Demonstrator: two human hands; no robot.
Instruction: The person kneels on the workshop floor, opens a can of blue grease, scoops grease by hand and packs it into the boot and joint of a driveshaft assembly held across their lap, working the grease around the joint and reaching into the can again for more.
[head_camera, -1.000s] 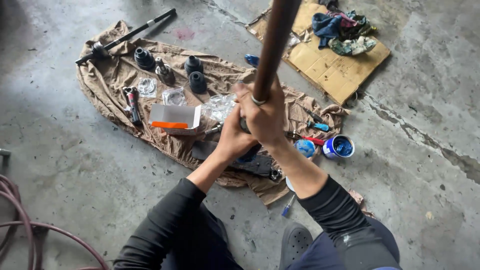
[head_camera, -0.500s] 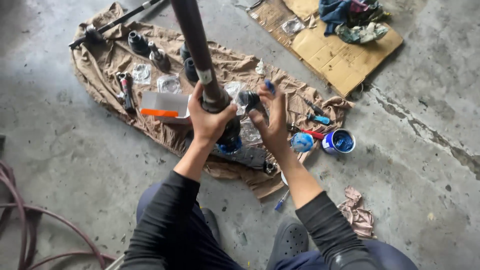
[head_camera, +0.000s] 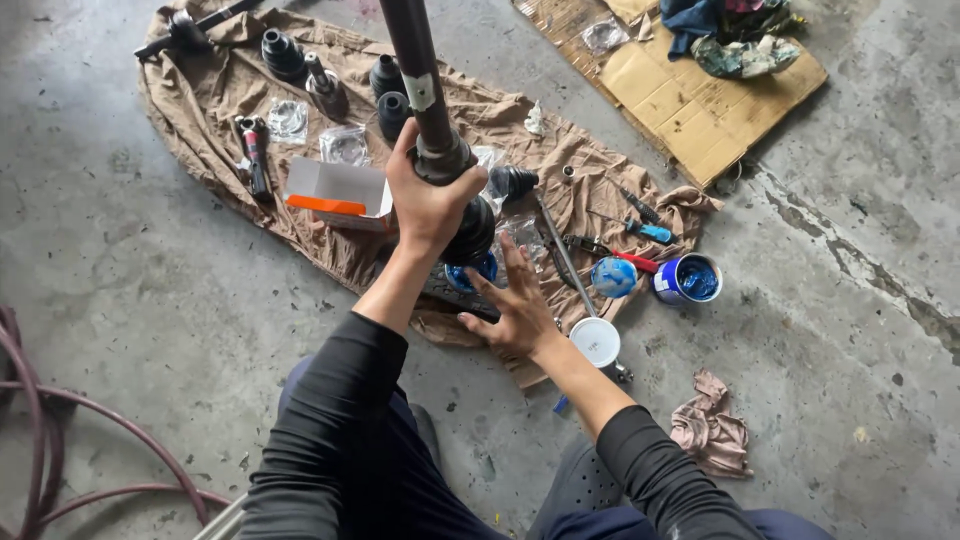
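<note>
Axle shaft over cloth-covered concrete floor

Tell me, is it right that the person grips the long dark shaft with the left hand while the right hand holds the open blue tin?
Not quite. In the head view the left hand does grip the shaft, but the right hand lies open on the brown cloth; the blue tin stands untouched on the floor.
</note>
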